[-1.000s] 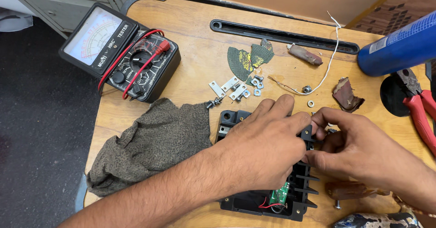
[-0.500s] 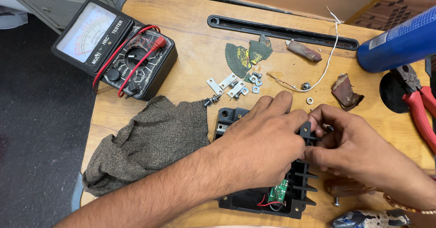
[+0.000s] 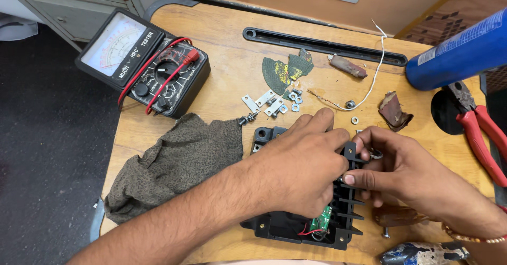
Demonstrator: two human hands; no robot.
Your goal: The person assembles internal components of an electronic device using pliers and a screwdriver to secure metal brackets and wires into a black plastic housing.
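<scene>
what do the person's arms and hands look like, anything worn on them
Both forearms are bare, no sleeves in view, and no gloves. The left hand shows no rings or watch. The right hand has a thin gold-coloured beaded bracelet at the wrist. Fingernails are short and unpainted.

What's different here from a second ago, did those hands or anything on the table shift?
Hardly anything. Both hands stay on the black finned casing: the left hand still lies over its top, and the right hand keeps its fingers at the finned edge, only slightly shifted. Nothing was picked up or let go. The multimeter, grey cloth, red pliers and blue can lie as before; only the camera moved.
</scene>
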